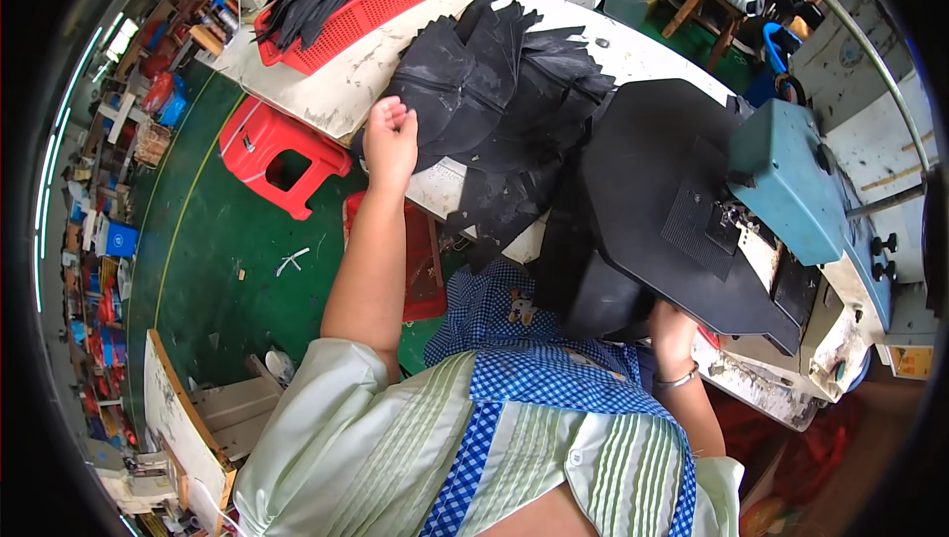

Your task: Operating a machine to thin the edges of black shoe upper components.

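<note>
My left hand (390,141) reaches out to the edge of a pile of black cut fabric pieces (494,92) on the white worktable (346,82); its fingers are curled at the edge of the nearest piece. My right hand (672,334), with a bracelet at the wrist, is under the near edge of a large black fabric panel (662,191). The panel lies across a teal machine (791,181) and hides most of that hand's fingers.
A red basket (366,8) of black pieces stands at the table's far end. A red plastic stool (282,156) sits on the green floor at left, and another red thing (420,260) is below the table. Shelves of clutter line the left.
</note>
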{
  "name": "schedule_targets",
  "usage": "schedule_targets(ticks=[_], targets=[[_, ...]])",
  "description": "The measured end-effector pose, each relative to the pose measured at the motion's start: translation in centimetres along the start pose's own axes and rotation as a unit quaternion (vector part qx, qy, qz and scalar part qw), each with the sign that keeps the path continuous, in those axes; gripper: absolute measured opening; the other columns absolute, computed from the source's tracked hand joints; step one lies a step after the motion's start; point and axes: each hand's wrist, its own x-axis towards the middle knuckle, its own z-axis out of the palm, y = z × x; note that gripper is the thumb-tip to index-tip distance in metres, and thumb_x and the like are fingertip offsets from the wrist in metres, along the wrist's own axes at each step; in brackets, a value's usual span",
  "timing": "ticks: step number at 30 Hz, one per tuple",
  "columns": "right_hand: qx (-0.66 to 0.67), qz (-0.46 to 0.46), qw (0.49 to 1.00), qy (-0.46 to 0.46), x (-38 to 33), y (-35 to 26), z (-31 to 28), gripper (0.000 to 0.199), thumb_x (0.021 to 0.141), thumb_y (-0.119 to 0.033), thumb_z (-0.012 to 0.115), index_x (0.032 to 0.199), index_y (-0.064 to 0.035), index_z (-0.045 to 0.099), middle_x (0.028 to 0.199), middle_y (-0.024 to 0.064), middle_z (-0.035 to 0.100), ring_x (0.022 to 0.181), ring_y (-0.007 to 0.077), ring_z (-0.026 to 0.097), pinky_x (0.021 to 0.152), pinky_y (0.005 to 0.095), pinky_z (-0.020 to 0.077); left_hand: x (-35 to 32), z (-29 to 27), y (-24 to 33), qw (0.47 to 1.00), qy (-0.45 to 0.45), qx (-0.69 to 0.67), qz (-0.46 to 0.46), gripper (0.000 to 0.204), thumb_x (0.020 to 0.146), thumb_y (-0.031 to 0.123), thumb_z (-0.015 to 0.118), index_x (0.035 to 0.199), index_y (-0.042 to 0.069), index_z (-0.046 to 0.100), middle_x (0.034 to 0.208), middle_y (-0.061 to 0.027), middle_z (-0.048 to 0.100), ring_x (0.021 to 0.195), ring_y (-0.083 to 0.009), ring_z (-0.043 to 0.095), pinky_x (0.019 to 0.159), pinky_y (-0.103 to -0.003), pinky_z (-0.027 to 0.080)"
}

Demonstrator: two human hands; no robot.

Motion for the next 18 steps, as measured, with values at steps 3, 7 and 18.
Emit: schedule_targets(ticks=[3,7,18], targets=[[-0.238,-0.025,0.97,-0.045,-0.2,1.8,0.8,0.03,0.091,-0.011,0.056,0.116,-0.0029,0.071,0.11,0.0193,0.069,0.11,0.0357,0.063,0.094,0.048,0.0483,4.5,0.5,0.1,0.97,0.09,0.195,0.113,0.051,0.09,0.029,0.078,0.128,-0.002,0.062,0.123,-0.0197,0.067,0.112,-0.0325,0.065,0.099,-0.041,0.051],[0.03,0.087,0.995,-0.044,0.1,-0.6,-2.3,0.014,0.097,-0.004,0.06,0.108,0.0008,0.068,0.104,0.0155,0.069,0.095,0.0262,0.068,0.081,0.0372,0.0554,8.7,1.5,-1.1,0.939,0.005,0.342,0.032,0.053,0.078,0.038,0.087,0.116,0.004,0.071,0.119,-0.0186,0.068,0.114,-0.038,0.064,0.102,-0.045,0.051],[0.081,-0.09,0.981,0.153,-2.9,-2.2,-5.6,0.039,0.085,-0.004,0.077,0.119,0.005,0.061,0.106,0.0256,0.065,0.095,0.0488,0.063,0.088,0.0508,0.0497,12.3,-1.7,-3.6,0.964,-0.064,0.24,-0.092,0.074,0.068,0.04,0.095,0.122,0.003,0.062,0.13,-0.0211,0.066,0.12,-0.0354,0.063,0.102,-0.047,0.051]])
